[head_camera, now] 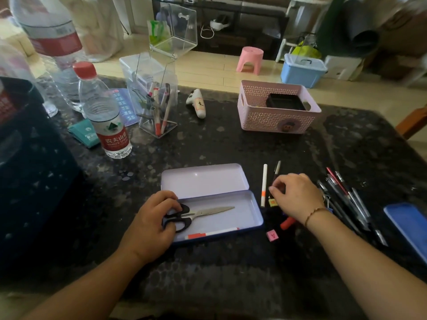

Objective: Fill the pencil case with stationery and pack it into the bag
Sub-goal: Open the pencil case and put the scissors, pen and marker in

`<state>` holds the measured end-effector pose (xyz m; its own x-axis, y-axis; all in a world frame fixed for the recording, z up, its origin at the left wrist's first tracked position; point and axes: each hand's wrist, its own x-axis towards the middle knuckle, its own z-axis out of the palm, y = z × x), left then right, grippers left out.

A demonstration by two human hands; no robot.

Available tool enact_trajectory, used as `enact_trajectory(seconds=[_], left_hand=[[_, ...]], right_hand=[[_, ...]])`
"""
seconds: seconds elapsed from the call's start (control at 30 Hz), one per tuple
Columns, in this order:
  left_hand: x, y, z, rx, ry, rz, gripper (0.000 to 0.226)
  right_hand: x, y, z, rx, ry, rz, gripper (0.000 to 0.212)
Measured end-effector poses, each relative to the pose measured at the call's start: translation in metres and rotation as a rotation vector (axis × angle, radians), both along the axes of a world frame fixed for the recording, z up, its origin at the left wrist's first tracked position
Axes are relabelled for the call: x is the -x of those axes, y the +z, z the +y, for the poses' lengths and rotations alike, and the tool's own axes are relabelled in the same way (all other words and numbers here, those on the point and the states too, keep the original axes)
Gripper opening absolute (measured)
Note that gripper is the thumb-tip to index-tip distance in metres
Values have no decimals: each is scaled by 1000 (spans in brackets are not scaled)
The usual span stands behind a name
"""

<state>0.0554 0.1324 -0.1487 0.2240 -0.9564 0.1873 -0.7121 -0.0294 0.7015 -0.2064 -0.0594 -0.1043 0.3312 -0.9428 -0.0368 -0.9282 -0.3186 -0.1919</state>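
An open tin pencil case (250, 205) lies at the middle of the dark table, its lid (203, 179) folded back. Inside it are black-handled scissors (208, 212) and a white pen with an orange end (212, 234). My left hand (152, 225) grips the scissor handles at the case's left end. My right hand (295, 196) rests just right of the case, fingertips pinching a thin dark pen (277, 168) beside a white pen (264, 184). A dark bag (30, 181) stands at the left.
Several pens (346, 199) lie spread at the right, near a blue object (409, 225). A pink eraser (272, 235) and a red item (287, 222) lie by the case. A pink basket (277, 121), clear pen holder (157, 107) and water bottles (106, 112) stand behind.
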Motion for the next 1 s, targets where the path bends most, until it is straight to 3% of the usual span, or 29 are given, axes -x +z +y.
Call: enact_trajectory(seconds=[0.07, 0.23, 0.37, 0.53, 0.7, 0.77, 0.9, 1.0], left_hand=[[0, 0, 0, 0, 3, 4, 25], [2, 0, 0, 0, 12, -14, 21], [0, 1, -1, -15, 8, -7, 20], [1, 2, -2, -19, -6, -25, 22], [1, 6, -2, -1, -15, -17, 29], [1, 6, -3, 5, -17, -11, 27], [0, 3, -2, -10, -12, -2, 22], [1, 3, -1, -22, -6, 5, 22]], right_hand=[[-4, -2, -8, -22, -25, -21, 20], [0, 3, -34, 10, -125, -86, 11], [30, 26, -52, -196, 164, 55, 34], [68, 25, -43, -95, 536, 280, 39], [62, 8, -50, 11, 649, 314, 29], [60, 5, -53, 72, 641, 252, 27], [37, 21, -24, 277, 613, -144, 17], [-8, 21, 19, 257, 722, -201, 31]])
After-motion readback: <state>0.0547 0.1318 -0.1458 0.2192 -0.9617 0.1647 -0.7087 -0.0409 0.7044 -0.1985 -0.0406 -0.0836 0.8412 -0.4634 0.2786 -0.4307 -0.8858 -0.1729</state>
